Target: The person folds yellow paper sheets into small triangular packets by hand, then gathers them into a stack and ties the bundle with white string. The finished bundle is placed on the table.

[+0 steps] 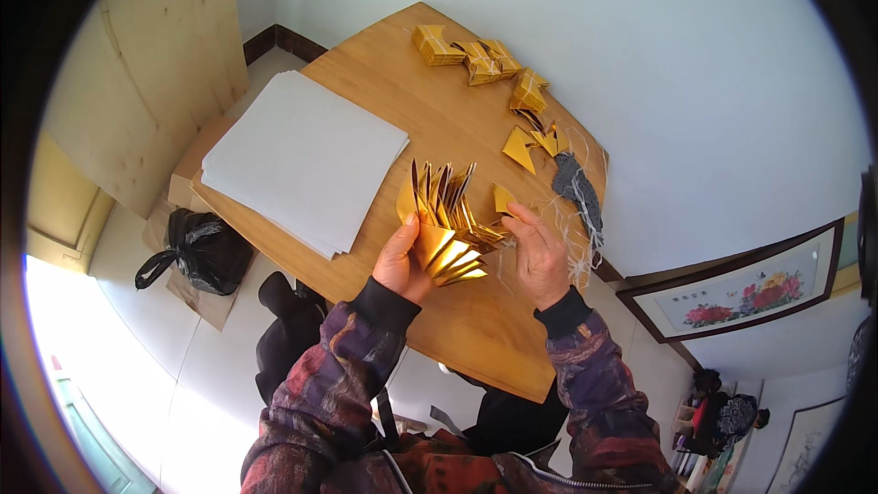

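A fanned bundle of folded gold foil papers (445,210) rests in my left hand (402,261), which is closed around its lower left side. Shiny pleats spread upward and to the right. Just right of the bundle, my right hand (538,252) pinches a small folded gold paper piece (501,198) between thumb and fingertips. Both hands are raised over the near part of the wooden table (476,329). Beyond my right hand, loose folded gold pieces (519,150) lie next to a grey knitted item (576,187) and a tangle of white strings (578,252).
Several tied stacks of gold paper (439,46) line the table's far right edge by the wall. A large stack of white sheets (302,155) covers the left side. On the floor at left sits a black plastic bag (206,252). A framed flower picture (741,288) leans at right.
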Motion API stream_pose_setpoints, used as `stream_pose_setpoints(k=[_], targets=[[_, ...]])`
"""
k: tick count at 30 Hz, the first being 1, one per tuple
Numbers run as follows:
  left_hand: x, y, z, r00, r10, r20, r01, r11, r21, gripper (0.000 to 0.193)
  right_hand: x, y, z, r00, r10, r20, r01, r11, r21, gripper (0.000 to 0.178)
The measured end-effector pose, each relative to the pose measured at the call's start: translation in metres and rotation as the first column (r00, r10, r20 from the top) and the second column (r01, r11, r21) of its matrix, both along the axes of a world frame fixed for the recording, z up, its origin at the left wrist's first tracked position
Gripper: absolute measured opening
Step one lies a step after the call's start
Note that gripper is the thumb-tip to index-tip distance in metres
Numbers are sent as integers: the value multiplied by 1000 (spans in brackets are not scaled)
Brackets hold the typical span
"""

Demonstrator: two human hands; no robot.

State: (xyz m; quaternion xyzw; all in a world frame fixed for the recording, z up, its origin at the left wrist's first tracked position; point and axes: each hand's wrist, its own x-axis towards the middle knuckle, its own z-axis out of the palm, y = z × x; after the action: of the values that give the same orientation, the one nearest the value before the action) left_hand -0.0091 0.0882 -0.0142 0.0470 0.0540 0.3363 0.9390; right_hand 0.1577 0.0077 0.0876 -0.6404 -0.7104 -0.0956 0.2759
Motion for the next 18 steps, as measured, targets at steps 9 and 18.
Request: stream_pose_setpoints(k=[9, 18], targets=[[-3, -8, 13, 991, -129, 47, 130, 992, -4, 53, -24, -17, 1, 949, -110, -296, 149, 982, 113, 19], [-1, -7, 6, 988, -77, 130, 86, 994, -61, 53, -48, -16, -13, 848, -43, -528, 46, 999, -8, 15]])
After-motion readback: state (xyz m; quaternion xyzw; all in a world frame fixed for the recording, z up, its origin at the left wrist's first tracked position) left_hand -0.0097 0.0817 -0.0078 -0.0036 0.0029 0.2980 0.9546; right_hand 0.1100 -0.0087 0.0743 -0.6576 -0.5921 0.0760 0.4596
